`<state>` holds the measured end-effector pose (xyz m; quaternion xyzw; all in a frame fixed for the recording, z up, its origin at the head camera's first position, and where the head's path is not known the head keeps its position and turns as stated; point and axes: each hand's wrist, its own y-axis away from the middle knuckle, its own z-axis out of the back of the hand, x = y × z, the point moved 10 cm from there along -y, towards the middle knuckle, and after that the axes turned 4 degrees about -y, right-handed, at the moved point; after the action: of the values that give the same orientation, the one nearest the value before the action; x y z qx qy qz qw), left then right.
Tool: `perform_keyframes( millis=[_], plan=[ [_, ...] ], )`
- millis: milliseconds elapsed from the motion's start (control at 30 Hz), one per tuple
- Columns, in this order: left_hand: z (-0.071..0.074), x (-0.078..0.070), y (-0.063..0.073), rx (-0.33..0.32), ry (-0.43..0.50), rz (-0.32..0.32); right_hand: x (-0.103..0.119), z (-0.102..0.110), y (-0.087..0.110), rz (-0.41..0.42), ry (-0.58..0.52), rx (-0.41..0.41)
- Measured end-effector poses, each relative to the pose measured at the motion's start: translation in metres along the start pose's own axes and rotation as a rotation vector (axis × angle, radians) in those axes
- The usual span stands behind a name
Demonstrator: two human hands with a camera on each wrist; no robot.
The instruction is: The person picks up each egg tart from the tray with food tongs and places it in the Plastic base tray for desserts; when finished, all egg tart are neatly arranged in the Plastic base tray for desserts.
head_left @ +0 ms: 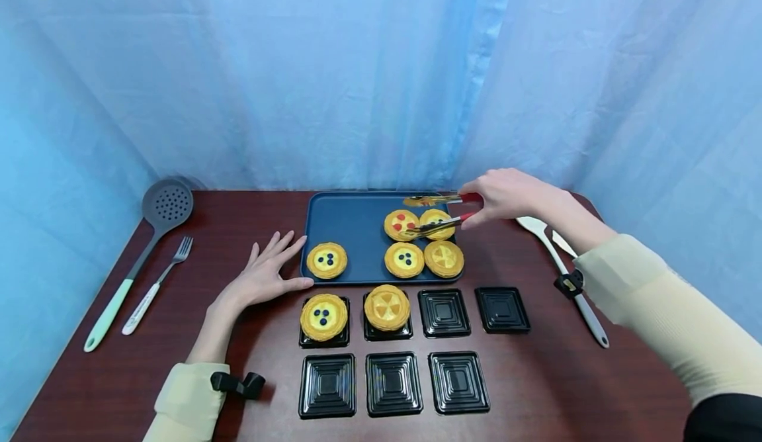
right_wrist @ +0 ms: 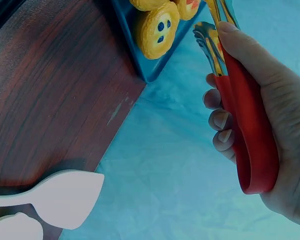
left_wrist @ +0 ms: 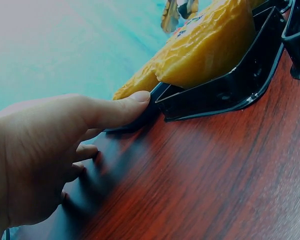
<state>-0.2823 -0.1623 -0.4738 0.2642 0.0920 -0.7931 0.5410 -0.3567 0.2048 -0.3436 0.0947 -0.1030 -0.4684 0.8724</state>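
A person's right hand (head_left: 503, 190), at two o'clock of a dark blue tray (head_left: 351, 220), grips the red handle of a pair of tongs (right_wrist: 255, 125), fingers curled round it. The tongs point toward nine o'clock, their gold-coloured arms spread apart. In the head view, one arm crosses the far blue-dotted tart (head_left: 434, 216) and ends over the edge of the red-topped tart (head_left: 395, 223); whether it touches either cannot be told.

Those two tarts sit toward two o'clock on the tray. Toward four o'clock are a tart with yellow wedges (head_left: 444, 259) and, beside it, a blue-dotted tart (head_left: 404, 261); another blue-dotted tart (head_left: 327, 261) sits alone toward eight.

The left hand (head_left: 262, 276) is at the tray's eight o'clock, its fingers spread and grasping nothing; the thumb reaches the tray's near corner.

Between five and seven o'clock, seven square black holders (head_left: 329, 385) stand in two rows on the brown worktop (head_left: 565, 376). In the row nearer the tray, the leftmost carries a blue-dotted tart (head_left: 323, 317), and the next a wedge-topped tart (head_left: 387, 308).

A grey slotted skimmer (head_left: 169, 202) and a fork (head_left: 141, 308) lie toward nine o'clock, a pale spatula (right_wrist: 67, 200) toward four. A light-blue curtain (head_left: 327, 78) hangs at twelve.
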Motion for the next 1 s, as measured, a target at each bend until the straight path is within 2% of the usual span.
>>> perform_keyframes(
  millis=[433, 1000],
  plan=[
    [0.001, -0.002, 0.001, -0.002, 0.000, 0.001, 0.008, -0.007, -0.010, 0.017, 0.042, 0.028],
    [0.001, -0.005, 0.001, -0.003, -0.004, -0.001, 0.009, -0.012, -0.011, 0.001, 0.053, 0.041]
  ],
)
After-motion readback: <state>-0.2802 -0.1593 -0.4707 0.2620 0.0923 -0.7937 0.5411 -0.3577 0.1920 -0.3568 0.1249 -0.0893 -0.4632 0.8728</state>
